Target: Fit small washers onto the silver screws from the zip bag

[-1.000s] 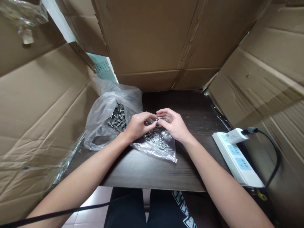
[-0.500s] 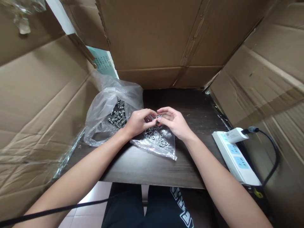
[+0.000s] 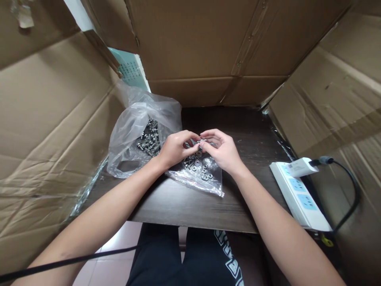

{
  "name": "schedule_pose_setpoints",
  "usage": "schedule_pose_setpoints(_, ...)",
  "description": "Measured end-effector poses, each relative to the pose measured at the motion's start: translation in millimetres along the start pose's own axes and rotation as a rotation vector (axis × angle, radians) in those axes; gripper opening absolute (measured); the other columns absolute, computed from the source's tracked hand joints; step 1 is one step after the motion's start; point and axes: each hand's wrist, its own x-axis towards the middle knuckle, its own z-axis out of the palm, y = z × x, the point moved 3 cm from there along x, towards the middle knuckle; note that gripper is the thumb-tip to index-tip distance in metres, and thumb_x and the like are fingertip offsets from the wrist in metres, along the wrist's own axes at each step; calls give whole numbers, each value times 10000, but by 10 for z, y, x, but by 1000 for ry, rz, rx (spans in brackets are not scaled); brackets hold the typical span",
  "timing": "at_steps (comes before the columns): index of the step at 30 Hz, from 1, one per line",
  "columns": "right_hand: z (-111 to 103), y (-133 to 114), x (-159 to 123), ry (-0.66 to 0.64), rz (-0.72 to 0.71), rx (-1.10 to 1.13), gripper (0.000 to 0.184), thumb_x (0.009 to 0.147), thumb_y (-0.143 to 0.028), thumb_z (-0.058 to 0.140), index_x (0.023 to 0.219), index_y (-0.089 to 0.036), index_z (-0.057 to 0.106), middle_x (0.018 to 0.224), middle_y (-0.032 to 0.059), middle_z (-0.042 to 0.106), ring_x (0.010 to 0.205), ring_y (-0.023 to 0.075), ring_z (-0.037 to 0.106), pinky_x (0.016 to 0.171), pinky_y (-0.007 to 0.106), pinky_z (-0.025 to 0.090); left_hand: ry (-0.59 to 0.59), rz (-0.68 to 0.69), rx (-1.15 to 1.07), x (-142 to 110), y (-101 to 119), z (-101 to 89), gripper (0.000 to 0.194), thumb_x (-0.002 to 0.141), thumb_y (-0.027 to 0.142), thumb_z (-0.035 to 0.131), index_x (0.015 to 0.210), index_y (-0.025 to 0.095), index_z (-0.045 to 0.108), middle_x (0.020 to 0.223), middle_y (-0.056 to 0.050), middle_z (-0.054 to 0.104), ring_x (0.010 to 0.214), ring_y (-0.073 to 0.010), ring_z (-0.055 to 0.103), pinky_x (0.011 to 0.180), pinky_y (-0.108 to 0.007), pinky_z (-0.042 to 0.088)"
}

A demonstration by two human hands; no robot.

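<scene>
Above a clear zip bag, my left hand (image 3: pixel 177 148) and my right hand (image 3: pixel 224 150) meet fingertip to fingertip. Pinched between them is a small shiny bolt (image 3: pixel 202 140); its ends are partly hidden by the fingers. Loose nuts and washers (image 3: pixel 204 173) lie on the flat zip bag (image 3: pixel 190 182) just below the hands. Left of my left hand, a larger, open plastic bag (image 3: pixel 123 139) holds a heap of metal bolts (image 3: pixel 149 140).
Cardboard walls (image 3: pixel 205 43) enclose the dark wooden table (image 3: pixel 184 206) at the back and both sides. A white power strip (image 3: pixel 297 194) with a plugged-in adapter (image 3: pixel 302 167) and black cable stands at the right. A dark strap (image 3: pixel 71 260) crosses the lower left.
The view has shifted slightly, moving the scene up a little. Both hands keep their pinch on the small bolt, with only slight finger movement.
</scene>
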Motion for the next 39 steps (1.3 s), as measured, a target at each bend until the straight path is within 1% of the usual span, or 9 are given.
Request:
schedule_pose_setpoints(4,-11,44,-7,33,86,-65,293,940,-476,570,987,-199,655,709,23,643,591,170,645,509,303,554,5,9,-13,1,11,-8,75,869,188,716,924,140,700,821,-16,718,650,-84,655,601,-161,540)
schedule_pose_setpoints(9,-14,-11,4,-46,44,109,427,771,-361,785,1132,-214,610,1097,87,685,984,238,698,695,329,639,-9,30,1,-2,11,-22,97,887,207,718,953,136,710,856,-32,737,666,-89,670,618,-168,552)
schedule_pose_setpoints(14,-47,35,4,41,114,-92,233,900,-422,639,946,-193,646,639,6,632,548,159,624,548,315,573,-24,57,19,3,17,-26,101,892,195,714,973,133,718,863,-35,747,675,-90,680,628,-165,554)
schedule_pose_setpoints(19,-10,19,10,-76,91,98,439,746,-378,798,1109,-203,625,1090,95,713,960,241,707,679,338,629,-22,44,13,10,-8,-49,109,900,221,713,965,134,725,865,-38,752,668,-92,677,630,-171,550)
schedule_pose_setpoints(24,-32,37,7,27,124,-98,306,893,-478,644,974,-183,636,605,-4,639,538,156,630,579,312,574,-62,13,-15,17,-35,-52,111,896,226,723,963,138,736,850,-34,751,660,-90,673,619,-167,547)
schedule_pose_setpoints(30,-12,23,13,-72,88,83,550,750,-385,792,1222,-214,568,1142,105,703,982,242,710,697,341,630,-44,18,-31,17,-38,-59,102,893,210,726,961,136,741,852,-38,757,659,-91,679,627,-170,554)
schedule_pose_setpoints(33,-21,40,6,-39,131,-46,370,843,-437,701,1106,-188,624,736,25,697,660,191,690,624,336,602,-68,19,-29,15,-32,-57,101,890,209,728,958,136,741,843,-38,759,666,-99,688,631,-179,558)
schedule_pose_setpoints(35,-34,54,4,21,160,-104,323,884,-478,642,1015,-183,646,642,9,654,573,178,653,552,316,573,-81,9,-26,14,-29,-56,105,893,216,723,962,138,741,847,-40,760,674,-105,694,632,-186,562)
schedule_pose_setpoints(39,-2,44,12,-65,127,80,482,759,-401,781,1161,-206,601,1076,101,725,927,241,722,636,327,624,-71,11,-27,15,-21,-55,111,903,227,712,958,135,741,850,-44,763,660,-105,693,620,-186,560)
